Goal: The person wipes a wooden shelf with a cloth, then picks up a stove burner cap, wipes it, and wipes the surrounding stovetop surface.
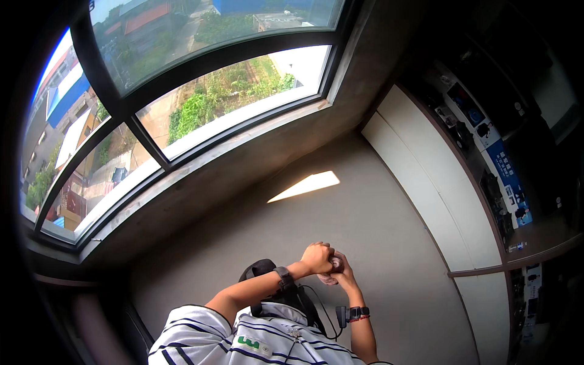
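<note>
In front of my chest my two hands meet. My left hand (317,258) is on top with its fingers curled down over a small dark-pinkish thing (334,264), too small to make out. My right hand (345,275) is closed around it from the right and below, partly hidden. A black strap with a device (283,278) circles my left wrist; a black device (351,314) and red band sit on my right wrist. Black straps and a bag-like item (258,267) lie against my striped shirt, with a thin cable running toward my right wrist.
A black-framed window (194,157) on the left looks out on greenery and roofs. Below it are a grey wall and the grey floor (401,231) with a sunlit patch. Along the right stand white cabinet panels (420,176) and dark shelves (541,240) with boxes and small dark items.
</note>
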`<action>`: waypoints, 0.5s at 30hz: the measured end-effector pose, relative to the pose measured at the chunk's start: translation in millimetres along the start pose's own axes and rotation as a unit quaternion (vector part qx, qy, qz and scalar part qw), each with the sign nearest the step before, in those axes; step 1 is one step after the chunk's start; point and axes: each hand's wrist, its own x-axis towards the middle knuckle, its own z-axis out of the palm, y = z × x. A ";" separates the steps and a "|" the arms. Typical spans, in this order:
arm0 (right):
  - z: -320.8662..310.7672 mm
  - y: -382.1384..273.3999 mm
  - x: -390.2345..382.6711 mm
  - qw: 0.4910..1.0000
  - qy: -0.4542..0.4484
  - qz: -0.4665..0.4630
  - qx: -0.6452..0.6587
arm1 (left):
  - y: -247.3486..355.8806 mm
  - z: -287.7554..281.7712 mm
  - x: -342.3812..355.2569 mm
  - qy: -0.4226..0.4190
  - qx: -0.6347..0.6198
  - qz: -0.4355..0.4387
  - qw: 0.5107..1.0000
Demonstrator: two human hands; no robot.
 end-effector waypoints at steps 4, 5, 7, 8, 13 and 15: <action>-45.1 -11.5 67.5 0.997 -0.019 0.016 -0.070 | -14.3 -0.5 74.1 0.013 -0.036 -0.070 0.997; -56.9 -13.7 88.2 0.997 -0.032 0.024 -0.069 | -19.9 0.3 96.6 0.000 -0.045 -0.084 0.995; -81.8 -20.5 124.5 0.995 -0.048 0.068 -0.047 | -30.5 2.6 144.4 -0.028 -0.064 -0.112 0.991; -96.1 -16.1 141.7 0.995 -0.042 0.075 -0.047 | -35.0 5.6 169.5 -0.035 -0.077 -0.112 0.990; -160.4 -52.6 225.3 0.996 -0.007 0.030 -0.081 | -33.6 7.0 309.1 -0.063 -0.034 -0.009 0.997; -186.2 -88.7 259.9 0.990 0.019 0.063 -0.127 | -26.7 -4.6 362.0 -0.062 -0.022 0.029 0.997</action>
